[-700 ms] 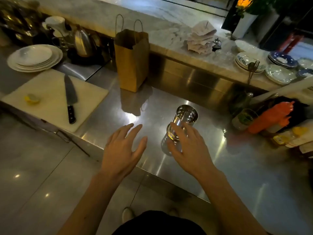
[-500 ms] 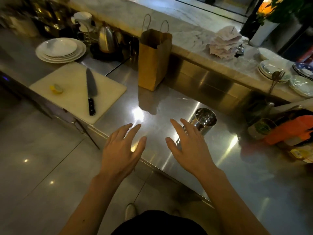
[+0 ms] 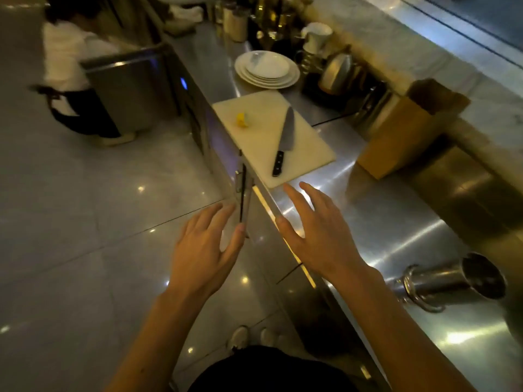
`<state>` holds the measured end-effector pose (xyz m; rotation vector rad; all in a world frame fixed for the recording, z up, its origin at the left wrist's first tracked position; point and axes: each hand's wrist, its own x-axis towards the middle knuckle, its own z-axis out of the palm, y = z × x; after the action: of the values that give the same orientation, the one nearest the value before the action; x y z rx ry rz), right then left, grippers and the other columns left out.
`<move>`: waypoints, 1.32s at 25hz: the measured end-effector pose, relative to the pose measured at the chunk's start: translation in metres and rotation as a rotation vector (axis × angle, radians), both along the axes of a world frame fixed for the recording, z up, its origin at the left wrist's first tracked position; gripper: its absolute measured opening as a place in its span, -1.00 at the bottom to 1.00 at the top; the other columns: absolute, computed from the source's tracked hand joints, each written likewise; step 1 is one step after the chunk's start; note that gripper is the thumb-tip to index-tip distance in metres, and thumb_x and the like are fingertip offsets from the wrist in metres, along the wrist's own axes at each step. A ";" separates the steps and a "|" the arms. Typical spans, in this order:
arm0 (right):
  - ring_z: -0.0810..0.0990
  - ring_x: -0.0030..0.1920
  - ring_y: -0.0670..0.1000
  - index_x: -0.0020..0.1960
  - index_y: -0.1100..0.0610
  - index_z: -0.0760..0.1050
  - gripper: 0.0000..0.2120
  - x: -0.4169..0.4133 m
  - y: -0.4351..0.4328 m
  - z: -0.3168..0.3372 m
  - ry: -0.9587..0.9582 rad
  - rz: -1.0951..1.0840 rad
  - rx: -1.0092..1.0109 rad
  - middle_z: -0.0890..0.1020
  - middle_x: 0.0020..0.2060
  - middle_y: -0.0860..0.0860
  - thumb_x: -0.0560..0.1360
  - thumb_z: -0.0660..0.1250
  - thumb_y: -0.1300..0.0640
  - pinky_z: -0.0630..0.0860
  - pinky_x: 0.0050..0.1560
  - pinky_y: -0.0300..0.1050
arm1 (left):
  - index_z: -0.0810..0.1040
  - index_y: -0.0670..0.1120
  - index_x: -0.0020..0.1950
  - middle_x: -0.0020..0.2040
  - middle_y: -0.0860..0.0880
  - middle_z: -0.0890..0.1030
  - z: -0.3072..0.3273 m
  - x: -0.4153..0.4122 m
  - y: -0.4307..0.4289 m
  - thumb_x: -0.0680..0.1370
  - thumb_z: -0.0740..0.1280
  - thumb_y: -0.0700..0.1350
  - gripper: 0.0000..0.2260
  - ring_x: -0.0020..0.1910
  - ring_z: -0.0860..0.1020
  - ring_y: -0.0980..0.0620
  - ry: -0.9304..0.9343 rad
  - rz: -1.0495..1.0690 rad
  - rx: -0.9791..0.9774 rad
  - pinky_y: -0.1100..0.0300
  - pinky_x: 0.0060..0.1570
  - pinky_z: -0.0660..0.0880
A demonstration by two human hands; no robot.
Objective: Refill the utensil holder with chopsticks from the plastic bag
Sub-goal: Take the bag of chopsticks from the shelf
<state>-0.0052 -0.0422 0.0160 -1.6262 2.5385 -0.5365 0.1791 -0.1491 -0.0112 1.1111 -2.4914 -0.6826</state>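
Shiny steel cylindrical utensil holder (image 3: pixel 452 281) sits unfilled; left of it, left hand (image 3: pixel 203 250) and right hand (image 3: pixel 319 236) hover spread-fingered, empty, likely seeking chopsticks.

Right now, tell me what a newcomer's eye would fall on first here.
The left hand and right hand hover open and empty in the foreground, the right one over the steel counter. Beyond them a large knife lies on a white cutting board near a lemon piece. At the right edge stands the shiny utensil holder, with no chopsticks showing in it.
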 end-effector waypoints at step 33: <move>0.25 0.47 0.17 0.52 -0.06 0.19 -0.41 0.428 0.266 0.009 -0.149 1.814 -0.034 0.30 0.48 0.13 0.54 0.13 -0.24 0.27 0.40 0.13 | 0.43 -0.02 0.45 0.39 -0.08 0.49 0.034 0.300 0.568 0.58 0.03 0.23 -0.46 0.40 0.41 -0.05 -0.148 1.856 -0.105 -0.05 0.37 0.36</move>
<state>0.4230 0.2236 0.0252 -2.6911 0.2386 -0.3411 0.4790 0.4192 0.0223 2.5543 -0.6269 0.1434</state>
